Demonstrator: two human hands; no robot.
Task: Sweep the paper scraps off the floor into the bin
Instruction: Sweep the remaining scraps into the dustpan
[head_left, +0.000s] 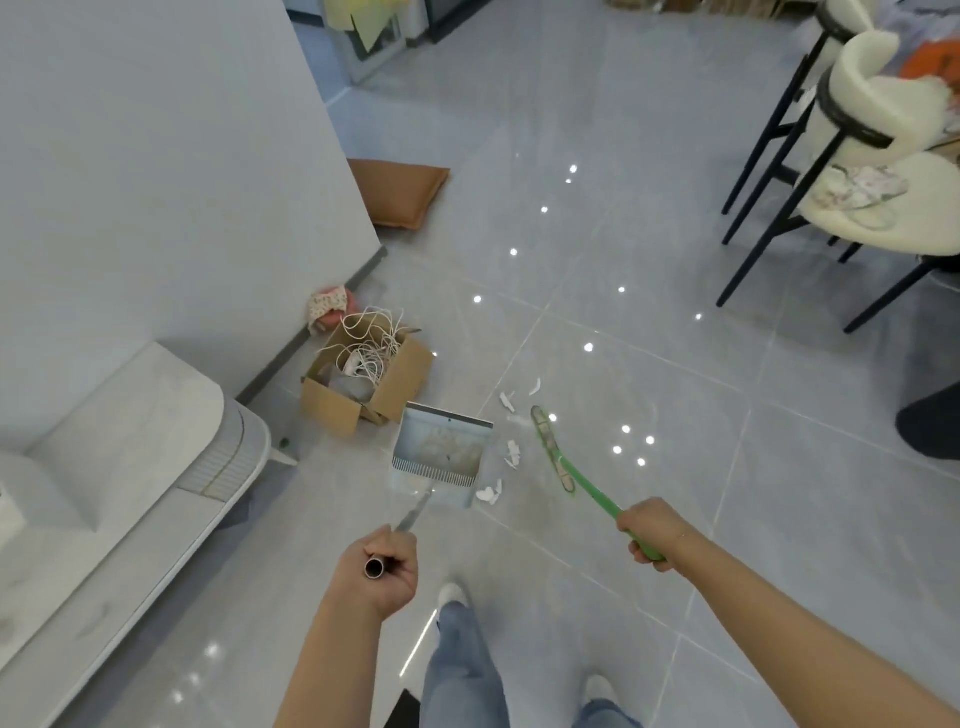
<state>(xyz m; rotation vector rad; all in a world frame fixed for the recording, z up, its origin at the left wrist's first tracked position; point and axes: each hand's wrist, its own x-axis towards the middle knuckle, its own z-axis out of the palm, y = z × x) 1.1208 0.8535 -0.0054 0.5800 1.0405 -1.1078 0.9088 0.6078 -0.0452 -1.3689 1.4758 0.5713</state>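
White paper scraps (511, 453) lay scattered on the grey tiled floor (675, 519) and you were right in the gathering step, broom and pan both down and ready. Your right hand (652, 530) was wrapped tight round the green broom (558, 457), its head tipped toward the floor just to the right of the scraps. Your left hand (387, 564) was fisted shut on the metal handle of the dustpan (441, 449), which sat with its open mouth facing the litter. Most of the scraps sat between pan and broom head; a couple lay a little farther out, beyond the broom tip, and one curled piece rested just beside the pan's near corner. Nothing white showed clearly inside the pan, so I judged the sweep barely begun. The next move called for a short leftward stroke, driving the pieces over the pan's lip while you kept that lip pressed flat on the tile so the thin paper couldn't slide beneath. The far pieces looked to need a second pass. No bin was plain to see; only a cardboard box (369, 384) of cords stood close behind the pan.
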